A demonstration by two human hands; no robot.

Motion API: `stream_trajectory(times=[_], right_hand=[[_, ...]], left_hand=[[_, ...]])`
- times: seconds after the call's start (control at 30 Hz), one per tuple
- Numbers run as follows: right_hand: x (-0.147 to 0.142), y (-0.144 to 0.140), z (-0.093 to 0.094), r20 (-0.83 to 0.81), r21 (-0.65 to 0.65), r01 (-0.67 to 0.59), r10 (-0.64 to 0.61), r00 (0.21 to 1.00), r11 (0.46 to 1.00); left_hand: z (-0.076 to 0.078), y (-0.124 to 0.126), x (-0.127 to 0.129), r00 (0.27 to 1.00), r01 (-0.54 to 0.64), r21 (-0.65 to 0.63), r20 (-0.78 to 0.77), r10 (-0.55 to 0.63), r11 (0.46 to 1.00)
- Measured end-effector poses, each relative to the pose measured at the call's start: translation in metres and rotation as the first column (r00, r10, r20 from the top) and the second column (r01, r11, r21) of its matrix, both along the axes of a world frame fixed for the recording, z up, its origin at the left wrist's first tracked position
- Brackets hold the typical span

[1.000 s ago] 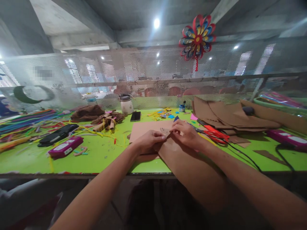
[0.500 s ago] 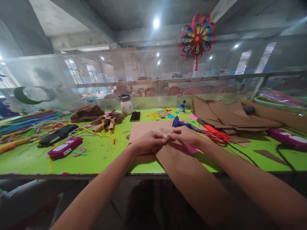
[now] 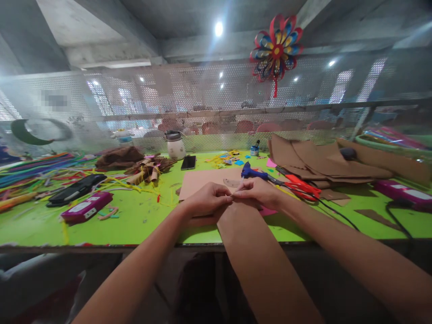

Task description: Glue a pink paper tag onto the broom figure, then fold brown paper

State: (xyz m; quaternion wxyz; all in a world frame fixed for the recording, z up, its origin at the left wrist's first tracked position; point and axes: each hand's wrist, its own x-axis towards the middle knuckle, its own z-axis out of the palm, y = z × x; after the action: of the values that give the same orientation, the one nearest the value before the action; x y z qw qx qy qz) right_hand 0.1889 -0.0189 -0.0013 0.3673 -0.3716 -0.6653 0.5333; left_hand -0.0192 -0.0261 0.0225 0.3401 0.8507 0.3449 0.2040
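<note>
A long strip of brown paper [image 3: 256,252] runs from my fingertips over the table's front edge and down toward me. My left hand [image 3: 208,198] pinches the strip's far end between thumb and fingers. Right beside it, my right hand [image 3: 258,191] pinches the same end, and the fingertips of both hands nearly touch. Under and behind the hands lies a flat light-brown sheet [image 3: 195,182]. Just past my right hand rests a blue glue gun [image 3: 249,171], next to red-handled scissors [image 3: 302,186].
Brown paper sheets [image 3: 317,159] are piled at the right, near a purple box [image 3: 405,191]. On the left lie another purple box [image 3: 87,207], a black case [image 3: 76,190] and coloured pipe cleaners [image 3: 37,168]. A phone [image 3: 188,162] and white jar [image 3: 174,146] stand behind.
The hanging part of the brown paper strip has swung left, toward the middle. My right hand's fingers have shifted slightly; both hands keep their pinch. The view has moved slightly.
</note>
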Motion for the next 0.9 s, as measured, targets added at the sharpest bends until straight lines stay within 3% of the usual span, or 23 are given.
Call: stream_trajectory(times=[0.17,0.33,0.53,0.67,0.9], right_hand=[[-0.0026,-0.0013,0.0002,-0.066,-0.033,0.051,-0.053,0.996,0.998],[-0.0033,-0.0049,0.0032,-0.083,0.057,0.077,-0.073,0.994,0.995],[-0.0038,-0.0063,0.0031,0.022,0.153,0.028,-0.031,0.999,0.988],[-0.0045,-0.0037,-0.0004,0.053,0.22,0.059,-0.073,0.996,0.974],[-0.0006,-0.0003,0.0,0.002,0.166,0.104,-0.106,0.994,0.981]], left_hand=[[0.0004,-0.0023,0.0023,0.999,-0.035,0.119,-0.011,0.036,0.992],[0.0032,-0.0059,0.004,0.997,-0.034,0.279,-0.052,0.051,0.96],[0.0022,-0.0049,0.0041,0.994,-0.009,0.34,-0.096,0.044,0.94],[-0.0001,-0.0031,0.0061,0.995,-0.015,0.319,-0.086,0.045,0.948],[0.0039,-0.0066,0.0025,0.998,-0.009,0.093,-0.058,0.014,0.996]])
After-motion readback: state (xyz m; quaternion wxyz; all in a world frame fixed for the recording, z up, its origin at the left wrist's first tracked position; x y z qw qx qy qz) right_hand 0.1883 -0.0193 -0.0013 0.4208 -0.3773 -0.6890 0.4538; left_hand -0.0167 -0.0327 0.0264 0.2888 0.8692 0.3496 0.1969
